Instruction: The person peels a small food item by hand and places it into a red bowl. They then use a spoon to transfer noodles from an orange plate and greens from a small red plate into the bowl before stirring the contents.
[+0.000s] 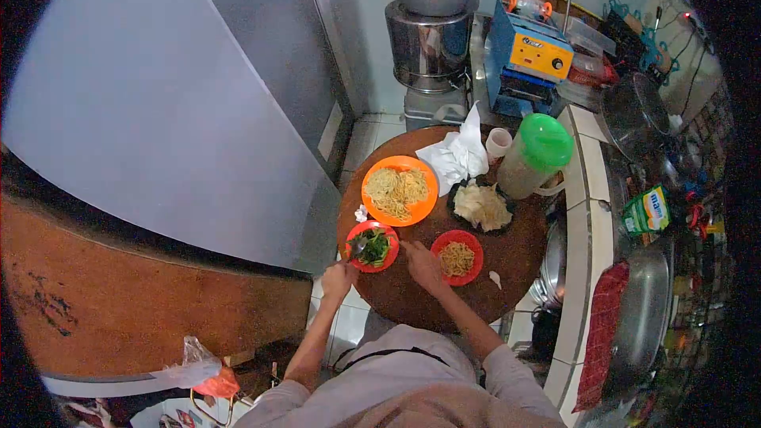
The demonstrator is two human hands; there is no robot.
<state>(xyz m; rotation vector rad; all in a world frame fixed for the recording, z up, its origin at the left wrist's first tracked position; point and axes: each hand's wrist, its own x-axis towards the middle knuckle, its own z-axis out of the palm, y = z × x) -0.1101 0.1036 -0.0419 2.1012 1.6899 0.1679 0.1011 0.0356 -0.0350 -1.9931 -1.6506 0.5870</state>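
Observation:
My left hand point(339, 280) is closed at the lower left of a small red bowl point(393, 257) of dark green leafy vegetables point(372, 246). It grips a metal spoon point(359, 245) whose head rests on the greens. On the other side of that bowl, my right hand point(420, 261) has its fingers pinched near the rim; what they hold, if anything, is too small to make out. Just right of this hand sits a second red bowl point(478, 263) with noodle-like strips. Above both hands is an orange plate point(402, 222) of pale noodles.
The round brown table point(404, 301) also bears crumpled white paper point(458, 160), a dark plate of pale crackers point(481, 206), a cup point(498, 143) and a green-lidded pitcher point(543, 147). A tiled counter point(583, 254) borders the right side. A blue machine point(523, 59) stands behind.

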